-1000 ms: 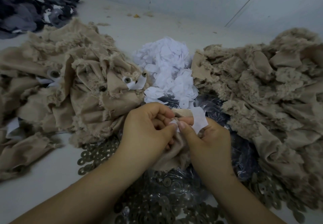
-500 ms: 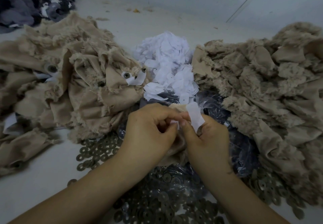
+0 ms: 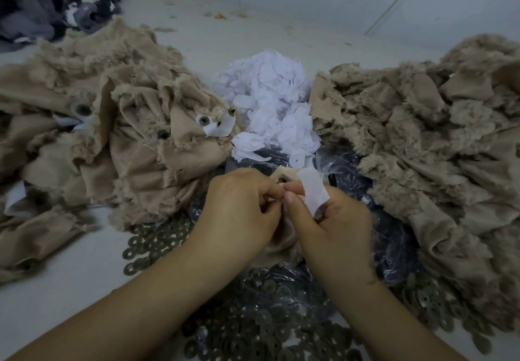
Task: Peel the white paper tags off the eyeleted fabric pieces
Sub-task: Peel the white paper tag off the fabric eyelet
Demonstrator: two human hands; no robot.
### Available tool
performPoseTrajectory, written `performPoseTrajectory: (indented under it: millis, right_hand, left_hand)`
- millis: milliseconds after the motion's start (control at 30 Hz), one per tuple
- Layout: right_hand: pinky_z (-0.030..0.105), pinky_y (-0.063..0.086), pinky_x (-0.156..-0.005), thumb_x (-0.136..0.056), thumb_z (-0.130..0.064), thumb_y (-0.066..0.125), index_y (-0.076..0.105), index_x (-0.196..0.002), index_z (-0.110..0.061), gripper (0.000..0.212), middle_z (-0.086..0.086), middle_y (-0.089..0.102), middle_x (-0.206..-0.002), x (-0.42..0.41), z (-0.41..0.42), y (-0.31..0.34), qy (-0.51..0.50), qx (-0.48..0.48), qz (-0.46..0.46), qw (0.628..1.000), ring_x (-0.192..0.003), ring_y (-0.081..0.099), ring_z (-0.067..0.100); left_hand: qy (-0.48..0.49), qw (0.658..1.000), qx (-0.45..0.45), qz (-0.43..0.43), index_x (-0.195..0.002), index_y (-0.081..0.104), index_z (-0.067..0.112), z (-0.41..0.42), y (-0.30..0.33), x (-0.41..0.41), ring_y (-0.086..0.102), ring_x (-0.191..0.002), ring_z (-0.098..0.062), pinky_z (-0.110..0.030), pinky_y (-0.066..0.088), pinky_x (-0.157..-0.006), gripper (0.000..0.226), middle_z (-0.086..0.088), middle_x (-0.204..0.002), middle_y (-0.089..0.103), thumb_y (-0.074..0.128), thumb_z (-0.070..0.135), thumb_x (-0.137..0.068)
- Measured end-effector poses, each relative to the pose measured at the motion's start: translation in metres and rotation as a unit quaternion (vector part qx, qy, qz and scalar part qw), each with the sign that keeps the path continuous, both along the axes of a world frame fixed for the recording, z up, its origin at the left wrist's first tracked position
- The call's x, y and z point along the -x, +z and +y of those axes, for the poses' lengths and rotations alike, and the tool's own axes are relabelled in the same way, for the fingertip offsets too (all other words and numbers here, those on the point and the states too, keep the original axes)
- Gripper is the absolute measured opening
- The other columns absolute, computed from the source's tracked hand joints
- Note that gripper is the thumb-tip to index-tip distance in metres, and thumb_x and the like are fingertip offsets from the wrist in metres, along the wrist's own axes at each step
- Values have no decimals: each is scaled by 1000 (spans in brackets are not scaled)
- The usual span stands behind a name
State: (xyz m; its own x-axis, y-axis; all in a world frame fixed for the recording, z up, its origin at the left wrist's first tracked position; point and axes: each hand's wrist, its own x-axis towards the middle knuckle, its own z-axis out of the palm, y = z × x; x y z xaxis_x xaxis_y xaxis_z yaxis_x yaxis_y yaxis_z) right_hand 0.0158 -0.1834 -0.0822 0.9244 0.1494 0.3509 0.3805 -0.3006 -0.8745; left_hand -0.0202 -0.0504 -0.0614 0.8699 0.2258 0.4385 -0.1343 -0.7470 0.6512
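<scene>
Two heaps of tan fabric flank my hands, and I take them from the left. Far left at the back lies a dark grey pile (image 3: pixel 47 9) on the pale surface (image 3: pixel 70 284). Nearer is the left heap (image 3: pixel 107 124) of frayed tan pieces, with metal eyelets showing; one eyelet (image 3: pixel 203 120) near its right edge has a white tag (image 3: pixel 222 128) curling beside it. Below that heap, loose metal rings (image 3: pixel 157 241) are scattered on the surface and run on under my forearms. My left hand (image 3: pixel 239 214) is curled, fingers and thumb pinching the small tan piece (image 3: pixel 281 244) that I hold between both hands, just above the rings. Behind my hands, in the middle, sits a mound of white paper (image 3: pixel 270 101), resting partly on crinkled dark plastic (image 3: pixel 394 237). My right hand (image 3: pixel 334 228) is closed as well, touching the left at the fingertips; its thumb and fingers pinch a paper strip (image 3: pixel 313 191) that stands up from the piece and leans right across my knuckles. Whether its lower end is on the cloth or free, I cannot tell, as my fingers hide it. To the right spreads the right heap (image 3: pixel 427 141) of tan pieces, fluffy at the edges, reaching to the frame's edge, with more rings along its near side.
</scene>
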Motion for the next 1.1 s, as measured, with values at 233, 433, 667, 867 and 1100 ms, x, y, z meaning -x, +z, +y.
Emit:
performPoseTrajectory:
  millis: [233, 433, 667, 867, 1100]
  right_hand:
    - [47, 59, -66, -83, -14, 79, 75, -82, -32, 19, 5, 75, -73, -4, -2, 3, 13, -62, 102, 993, -71, 72, 27]
    - [38, 58, -60, -83, -15, 80, 79, -89, -21, 9, 3, 75, -70, -4, -3, 1, 1, -57, 103, 993, -68, 71, 25]
    - [41, 60, -68, -83, -16, 80, 79, -95, -21, 13, -1, 76, -74, -3, -2, 0, -6, -46, 113, 992, -73, 73, 17]
    - [33, 62, -67, -84, -5, 77, 77, -82, -24, 18, 0, 77, -75, -4, -4, 2, 17, -119, 165, 979, -74, 75, 20]
    - [30, 62, -66, -82, -3, 78, 77, -83, -21, 19, 1, 77, -75, -4, -3, 0, 24, -136, 165, 977, -73, 75, 17]
  left_hand:
    - [-35, 956, 278, 85, -88, 71, 18, 3, 0, 0, 66, -49, -21, -27, 54, -48, 26, -3, -63, 68, 77, -4, -77]
    - [-32, 917, 389, 76, -85, 66, 4, 3, -2, -3, 61, -45, -26, -26, 49, -44, 14, -13, -63, 67, 76, -4, -79]
    - [-53, 912, 401, 70, -78, 67, 2, 3, -2, -1, 60, -45, -22, -25, 50, -44, 15, -14, -60, 66, 75, -11, -76]
    - [-55, 913, 398, 69, -78, 67, 3, 2, -3, -2, 61, -45, -21, -25, 50, -44, 20, -14, -61, 67, 75, -14, -73]
    - [-59, 881, 460, 91, -80, 67, 0, 4, -4, -2, 59, -45, -20, -26, 50, -47, 18, -15, -59, 63, 70, -17, -77]
